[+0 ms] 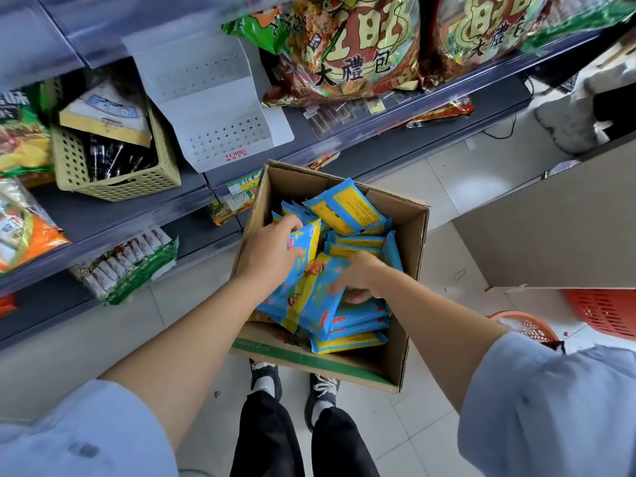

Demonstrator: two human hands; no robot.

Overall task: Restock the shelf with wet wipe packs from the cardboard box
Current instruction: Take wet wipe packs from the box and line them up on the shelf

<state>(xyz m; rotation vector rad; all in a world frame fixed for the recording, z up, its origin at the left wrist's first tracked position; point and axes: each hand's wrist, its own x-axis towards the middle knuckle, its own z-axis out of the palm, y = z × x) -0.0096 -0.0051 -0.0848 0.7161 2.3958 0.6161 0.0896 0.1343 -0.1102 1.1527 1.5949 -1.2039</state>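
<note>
Open cardboard box at frame centre, loose blue-and-yellow wet wipe packs inside, left hand gripping an upright bundle of them, right hand just beside, fingers curled round the same bundle, grey shelf at upper left.

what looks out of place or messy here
The packs lie jumbled in the box, facing every way. On the shelf, the basket sits skewed to the edge. A green snack bag seems to poke out past the lower shelf.
</note>
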